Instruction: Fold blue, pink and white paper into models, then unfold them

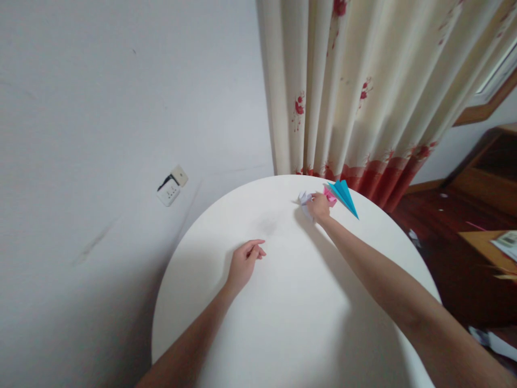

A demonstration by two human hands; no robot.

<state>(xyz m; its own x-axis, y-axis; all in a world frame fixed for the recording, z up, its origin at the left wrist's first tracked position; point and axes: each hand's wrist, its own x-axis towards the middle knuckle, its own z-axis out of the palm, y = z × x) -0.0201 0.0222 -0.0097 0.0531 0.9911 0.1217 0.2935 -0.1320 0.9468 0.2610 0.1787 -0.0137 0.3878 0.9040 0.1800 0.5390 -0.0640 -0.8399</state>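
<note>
My right hand reaches to the far side of the white round table, its fingers closed on a folded white paper piece. Part of that paper is hidden behind the fingers. Just beyond the hand lies a pink folded paper piece, partly covered by it. To the right of the pink one rests a blue paper plane, its nose pointing towards the table's right side. My left hand is over the table left of the middle, holding nothing, with its fingers loosely bent and apart.
A pale wall with a socket stands on the left. Behind the table hangs a cream curtain with red flowers. At the right are a wooden surface with papers and a dark red floor.
</note>
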